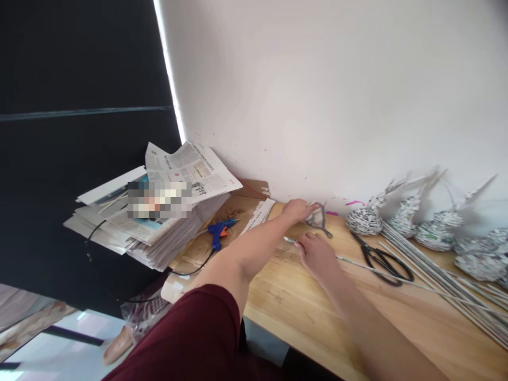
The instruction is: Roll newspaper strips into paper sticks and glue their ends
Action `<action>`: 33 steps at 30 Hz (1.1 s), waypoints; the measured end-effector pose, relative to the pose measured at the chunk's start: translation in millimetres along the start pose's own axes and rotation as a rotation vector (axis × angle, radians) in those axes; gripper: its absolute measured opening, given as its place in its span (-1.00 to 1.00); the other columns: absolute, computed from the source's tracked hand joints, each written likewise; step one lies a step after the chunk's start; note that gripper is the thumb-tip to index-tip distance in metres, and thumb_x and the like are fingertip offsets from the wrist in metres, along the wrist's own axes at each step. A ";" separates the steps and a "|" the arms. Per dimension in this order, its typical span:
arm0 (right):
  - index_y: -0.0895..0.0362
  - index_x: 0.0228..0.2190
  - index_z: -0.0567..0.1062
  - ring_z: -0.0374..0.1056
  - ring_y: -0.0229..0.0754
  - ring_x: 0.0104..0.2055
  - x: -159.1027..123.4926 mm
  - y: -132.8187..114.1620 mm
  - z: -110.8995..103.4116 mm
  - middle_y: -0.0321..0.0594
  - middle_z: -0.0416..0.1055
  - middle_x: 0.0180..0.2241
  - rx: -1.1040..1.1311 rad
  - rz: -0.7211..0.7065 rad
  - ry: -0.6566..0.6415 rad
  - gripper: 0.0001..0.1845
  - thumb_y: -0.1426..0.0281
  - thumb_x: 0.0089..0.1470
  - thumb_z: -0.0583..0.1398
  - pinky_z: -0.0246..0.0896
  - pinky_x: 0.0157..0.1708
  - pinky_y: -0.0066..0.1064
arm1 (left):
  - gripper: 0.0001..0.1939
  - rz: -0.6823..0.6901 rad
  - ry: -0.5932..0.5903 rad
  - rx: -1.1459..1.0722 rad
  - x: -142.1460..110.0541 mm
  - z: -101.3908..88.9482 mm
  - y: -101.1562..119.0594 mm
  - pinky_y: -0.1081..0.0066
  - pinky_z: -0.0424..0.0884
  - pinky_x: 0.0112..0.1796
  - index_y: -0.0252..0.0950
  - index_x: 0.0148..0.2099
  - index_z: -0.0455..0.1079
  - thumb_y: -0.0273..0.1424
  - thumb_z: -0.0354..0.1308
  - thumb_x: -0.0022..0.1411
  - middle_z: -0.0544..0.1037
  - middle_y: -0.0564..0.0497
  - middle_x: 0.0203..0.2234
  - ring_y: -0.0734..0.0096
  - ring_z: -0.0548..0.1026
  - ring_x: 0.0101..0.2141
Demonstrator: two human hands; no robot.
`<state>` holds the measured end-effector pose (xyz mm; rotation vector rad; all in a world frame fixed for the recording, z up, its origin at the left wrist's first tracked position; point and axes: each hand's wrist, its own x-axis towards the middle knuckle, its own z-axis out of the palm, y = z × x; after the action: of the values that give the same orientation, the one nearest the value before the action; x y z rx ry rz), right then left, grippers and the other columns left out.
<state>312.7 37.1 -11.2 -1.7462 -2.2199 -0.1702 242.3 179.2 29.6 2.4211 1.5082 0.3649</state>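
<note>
My left hand (297, 210) reaches toward the wall, its fingers closed at the edge of a small pale pouch-like thing with grey edging (317, 216). What exactly this is, I cannot make out. Closer to me, my right hand (315, 250) pinches a thin rolled-newspaper stick (373, 269) near one end. The stick's pale tip pokes out left of the fingers, and its long part runs right across the table, over the black scissors (383, 263).
Several woven-newspaper shapes (364, 220) stand along the wall, beside a bundle of paper sticks (432, 264). A blue glue gun (217, 231) with a cord lies left on the wooden table (286, 301). A tall newspaper stack (186, 225) fills the left end; paper strips (259, 214) lie nearby.
</note>
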 end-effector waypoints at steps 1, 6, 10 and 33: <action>0.11 -0.35 0.43 0.24 -0.13 -0.22 0.0 0.3 0.6 -0.17 0.39 -0.31 0.000 -0.001 0.004 -0.75 0.34 0.19 -0.01 -0.01 -0.27 -0.37 | -0.16 -0.029 -0.010 -0.017 2.4 -2.3 4.8 0.31 0.33 -0.17 -0.40 -0.18 0.47 0.19 -0.35 0.11 0.54 -0.29 -0.22 0.09 0.47 -0.13; 0.10 -0.34 0.41 0.23 -0.15 -0.26 -0.1 0.7 2.7 -0.18 0.38 -0.34 0.007 -0.013 0.036 -0.76 0.34 0.20 -0.03 -0.01 -0.29 -0.38 | -0.21 -0.059 -0.083 -0.058 11.4 -4.8 21.8 0.34 0.30 -0.14 -0.44 -0.09 0.44 0.08 -0.38 0.20 0.49 -0.31 -0.11 0.10 0.42 -0.05; 0.11 -0.35 0.41 0.23 -0.15 -0.27 0.4 1.1 4.0 -0.18 0.38 -0.35 -0.002 -0.020 0.040 -0.76 0.35 0.20 -0.02 0.00 -0.28 -0.37 | -0.49 0.069 -0.157 -0.033 14.8 3.6 26.0 0.41 0.30 -0.13 -0.39 -0.07 0.40 -0.12 -0.17 0.25 0.48 -0.24 -0.08 0.23 0.44 -0.08; 0.09 -0.27 0.42 0.23 -0.11 -0.18 -0.7 -3.7 -2.8 -0.13 0.39 -0.27 0.020 0.060 -0.045 -0.75 0.34 0.20 -0.04 0.03 -0.23 -0.34 | -0.45 0.019 0.027 -0.133 23.6 -11.7 27.9 0.38 0.25 -0.10 -0.43 -0.20 0.44 -0.21 -0.31 0.32 0.52 -0.24 -0.19 0.23 0.43 -0.10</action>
<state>309.8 34.8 -8.4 -1.8210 -2.1894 -0.0963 271.7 189.7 52.0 2.3372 1.4247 0.4874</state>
